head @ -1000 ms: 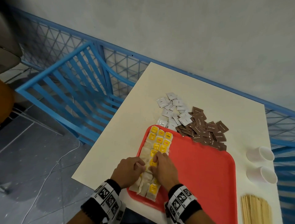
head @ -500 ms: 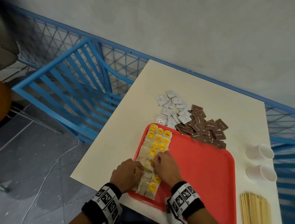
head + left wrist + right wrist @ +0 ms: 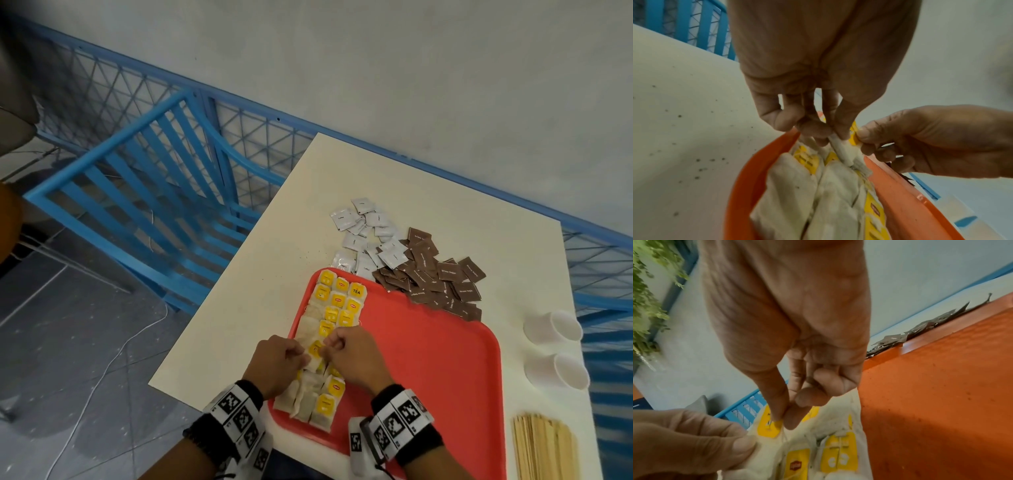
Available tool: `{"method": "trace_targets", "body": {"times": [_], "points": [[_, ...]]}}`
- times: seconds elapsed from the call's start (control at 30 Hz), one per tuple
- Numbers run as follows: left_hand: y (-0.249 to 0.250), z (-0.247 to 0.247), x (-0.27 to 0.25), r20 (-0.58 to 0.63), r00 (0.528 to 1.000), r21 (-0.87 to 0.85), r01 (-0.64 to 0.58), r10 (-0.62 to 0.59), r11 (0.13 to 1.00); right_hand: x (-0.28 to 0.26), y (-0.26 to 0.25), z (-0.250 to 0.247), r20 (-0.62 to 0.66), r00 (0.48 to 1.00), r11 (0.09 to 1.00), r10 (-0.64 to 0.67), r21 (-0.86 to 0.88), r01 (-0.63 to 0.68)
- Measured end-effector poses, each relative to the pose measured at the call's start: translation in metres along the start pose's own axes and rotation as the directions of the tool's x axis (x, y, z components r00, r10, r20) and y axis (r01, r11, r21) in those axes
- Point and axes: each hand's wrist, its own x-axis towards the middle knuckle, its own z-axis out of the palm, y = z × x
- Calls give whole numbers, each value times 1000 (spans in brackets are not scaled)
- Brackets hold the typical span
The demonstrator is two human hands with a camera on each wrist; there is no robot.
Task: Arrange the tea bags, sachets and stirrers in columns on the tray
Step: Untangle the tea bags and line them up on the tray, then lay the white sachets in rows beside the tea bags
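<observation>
Tea bags (image 3: 337, 301) with yellow tags lie in columns along the left side of the red tray (image 3: 428, 359). My left hand (image 3: 279, 359) pinches the white pouch of one tea bag (image 3: 840, 147) just above the column. My right hand (image 3: 352, 353) pinches that bag's yellow tag (image 3: 769, 428) between thumb and forefinger. Both hands meet over the middle of the column. White sachets (image 3: 368, 236) and brown sachets (image 3: 435, 277) lie heaped on the table beyond the tray. Wooden stirrers (image 3: 544, 448) lie in a bundle at the near right.
Two white paper cups (image 3: 555, 349) lie on their sides right of the tray. The cream table (image 3: 239, 308) ends close to my left hand. A blue metal fence (image 3: 137, 205) and a grey wall stand behind; the tray's right part is bare.
Both hands have slid a little toward me along the tea bag column and have lifted one bag by its pouch and tag.
</observation>
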Motion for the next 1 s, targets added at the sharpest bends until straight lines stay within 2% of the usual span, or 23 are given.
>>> {"method": "trace_targets", "body": {"times": [0.17,0.33,0.4,0.47,0.57,0.67,0.8,0.87,0.93,1.0], "points": [[4,6,0,15,998,-28,65,-65,997,6,6,10,-42,998,994,55,-88,-58],[2,6,-4,2,996,21,87,-87,996,9,9,17,-18,996,981,90,-171,-92],[0,2,-6,-19,999,99,49,-48,994,3,11,16,-43,998,979,55,-196,-62],[-2,-2,-9,-17,1000,141,15,-12,990,-4,11,14,-68,997,975,-36,-219,20],[-3,-1,-14,39,998,196,-56,49,979,-14,9,15,32,992,951,-125,-281,129],[0,2,-18,110,992,267,-93,65,959,-16,12,16,171,980,920,-101,-359,158],[1,6,-18,135,989,321,-100,60,942,-15,14,15,135,983,925,-123,-344,163],[2,6,-20,147,987,338,-107,60,935,-13,11,12,202,973,914,-115,-361,183],[2,2,-18,160,984,306,-124,78,944,-7,9,2,261,959,926,-112,-324,196],[5,-8,-12,135,983,228,-150,121,962,8,7,-18,218,969,958,-114,-235,166]]}}
